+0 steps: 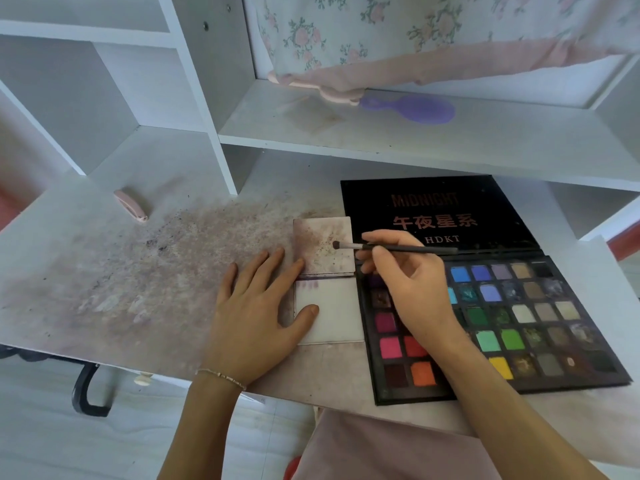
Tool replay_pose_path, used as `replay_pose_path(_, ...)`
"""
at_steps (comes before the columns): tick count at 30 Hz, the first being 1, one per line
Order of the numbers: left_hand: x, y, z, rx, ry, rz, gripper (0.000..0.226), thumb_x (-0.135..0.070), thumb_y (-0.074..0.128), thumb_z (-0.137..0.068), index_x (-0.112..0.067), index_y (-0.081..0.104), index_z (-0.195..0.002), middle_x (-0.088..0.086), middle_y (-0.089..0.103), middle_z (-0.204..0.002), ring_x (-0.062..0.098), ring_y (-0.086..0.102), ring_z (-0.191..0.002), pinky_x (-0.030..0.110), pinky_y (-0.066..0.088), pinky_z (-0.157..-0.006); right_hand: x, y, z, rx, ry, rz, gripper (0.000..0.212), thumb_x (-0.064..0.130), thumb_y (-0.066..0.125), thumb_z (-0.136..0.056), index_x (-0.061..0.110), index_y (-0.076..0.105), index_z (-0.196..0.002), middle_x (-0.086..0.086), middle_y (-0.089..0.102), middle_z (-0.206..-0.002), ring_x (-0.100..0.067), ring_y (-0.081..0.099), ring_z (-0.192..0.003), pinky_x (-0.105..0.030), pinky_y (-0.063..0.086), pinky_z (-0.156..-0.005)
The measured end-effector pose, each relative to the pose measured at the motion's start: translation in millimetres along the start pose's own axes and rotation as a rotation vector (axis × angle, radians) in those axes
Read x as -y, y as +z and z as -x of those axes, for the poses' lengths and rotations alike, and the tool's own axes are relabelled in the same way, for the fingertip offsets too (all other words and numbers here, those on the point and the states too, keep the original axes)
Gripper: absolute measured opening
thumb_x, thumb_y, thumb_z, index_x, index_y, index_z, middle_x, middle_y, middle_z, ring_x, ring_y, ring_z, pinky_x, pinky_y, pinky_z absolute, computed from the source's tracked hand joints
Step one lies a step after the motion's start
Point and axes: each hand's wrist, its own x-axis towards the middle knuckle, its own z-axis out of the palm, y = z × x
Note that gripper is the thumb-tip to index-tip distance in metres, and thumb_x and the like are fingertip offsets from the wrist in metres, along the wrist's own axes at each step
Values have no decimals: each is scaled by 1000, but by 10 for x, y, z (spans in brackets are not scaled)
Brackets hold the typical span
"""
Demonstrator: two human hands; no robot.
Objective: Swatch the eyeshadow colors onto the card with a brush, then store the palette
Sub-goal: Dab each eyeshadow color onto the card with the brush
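Both forearms reach up from the bottom of the view onto a powder-stained white desk (104, 271). On the left wrist sits a thin bracelet (221, 376). The left hand (258, 313) lies flat and open, palm down, its thumb pressing the lower, mostly clean card (337, 313) and its index fingertip touching the edge of the upper card (323, 245), which is smudged with purplish powder. A few faint purple strokes mark the top left corner of the lower card, just beside the left fingers. The right hand (407, 282) is closed around a thin black brush (394, 248), held nearly level, with its dark tip over the upper card; whether the bristles touch the surface is hard to tell. Under and to the right of the right hand lies the open eyeshadow palette (519, 323), its pans blue, green, pink, orange, yellow and neutral, its black lid flat on the desk beyond the hand. Well beyond both hands, a purple hairbrush (415, 109) rests on the shelf, and a small pink object (131, 205) lies far left of the left hand.
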Motion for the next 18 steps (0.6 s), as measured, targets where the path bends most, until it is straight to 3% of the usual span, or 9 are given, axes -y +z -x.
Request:
replay_pose_path(4, 0, -2, -3, 14, -10, -2, 73, -68, 20, -72, -40, 32, -138, -8, 29, -150, 11, 18, -141, 38, 0, -116, 53, -190, 38, -38, 0, -4, 24, -8, 47, -88, 10, 62, -88, -3, 65, -80, -2, 61, -70, -12, 48, -68)
replay_pose_path(8, -14, -22, -38, 31, -44, 32, 79, -67, 17, -65, -40, 34, -137, -11, 25, -151, 6, 12, -141, 33, -6, -115, 67, -532, 118, -126, -6, 122, 23, -3, 48, -88, 18, 59, -84, -1, 62, -79, 1, 59, -69, -10, 48, -64)
replay_pose_path(13, -64, -29, -30, 3, -60, 43, 79, -64, 20, -64, -37, 39, -135, -10, 29, -150, 7, 16, -141, 34, -3, -116, -12, -944, 210, -262, 45, 210, 27, 2, 47, -90, 27, 55, -85, 6, 63, -81, 5, 62, -75, -6, 47, -57)
replay_pose_path(18, -87, -37, -18, -14, -55, 40, 76, -62, 24, -66, -34, 43, -134, -7, 34, -148, 10, 23, -139, 38, 3, -116, -101, -1077, 253, -216, 39, 284, 30, 0, 49, -88, 29, 54, -83, 11, 62, -87, 8, 60, -86, -7, 49, -55)
